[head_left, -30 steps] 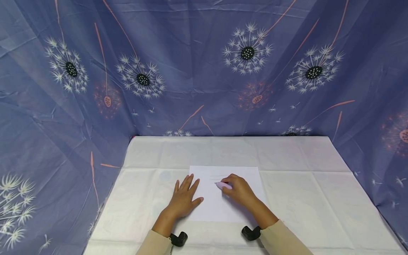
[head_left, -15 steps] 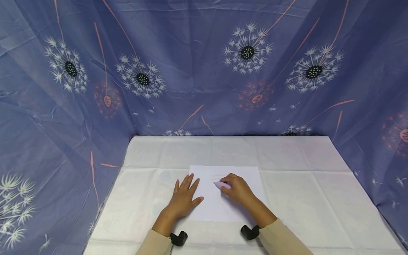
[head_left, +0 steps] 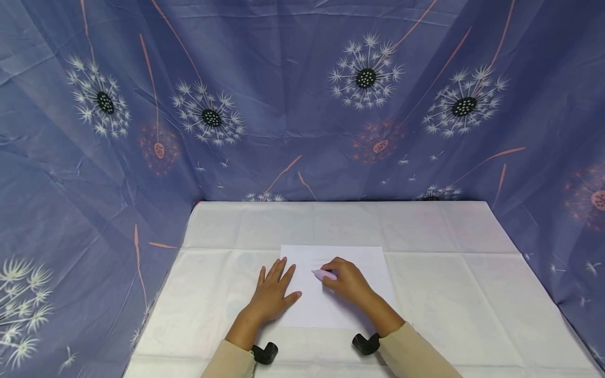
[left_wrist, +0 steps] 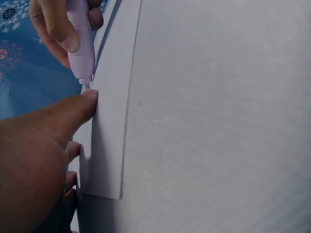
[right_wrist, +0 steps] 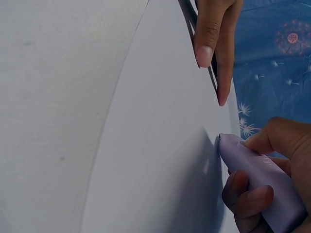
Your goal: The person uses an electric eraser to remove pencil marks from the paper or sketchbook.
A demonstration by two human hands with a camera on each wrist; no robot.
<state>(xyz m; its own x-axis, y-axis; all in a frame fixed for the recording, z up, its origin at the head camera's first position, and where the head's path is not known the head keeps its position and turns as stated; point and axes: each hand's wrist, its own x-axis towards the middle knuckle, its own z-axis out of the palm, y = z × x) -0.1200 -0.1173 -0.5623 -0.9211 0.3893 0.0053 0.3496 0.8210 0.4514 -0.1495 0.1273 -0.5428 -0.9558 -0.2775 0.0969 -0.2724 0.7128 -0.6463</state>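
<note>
A white sheet of paper point(head_left: 350, 315) lies on the white-covered table. My left hand point(head_left: 271, 296) rests over its left part, fingers spread and straight. My right hand point(head_left: 352, 281) grips a lilac, thick-bodied pen-shaped tool point(head_left: 326, 275), its narrow tip pointing left at the paper's surface. In the left wrist view the tool point(left_wrist: 82, 53) shows a small collar and a thin metallic tip beyond my left thumb point(left_wrist: 82, 104). The right wrist view has my thumb and fingers wrapped round the tool's body point(right_wrist: 262, 179). Faint thin lines show on the paper near the tool.
The white cloth point(head_left: 449, 294) covering the table has fold creases. Behind and at both sides hangs a blue curtain point(head_left: 283, 94) printed with dandelions. A black wrist-worn device point(head_left: 266, 353) sits at my left wrist, another point(head_left: 366, 344) at my right.
My right hand has slid a little to the left across the paper with the lilac tool. My left hand has stayed in place.
</note>
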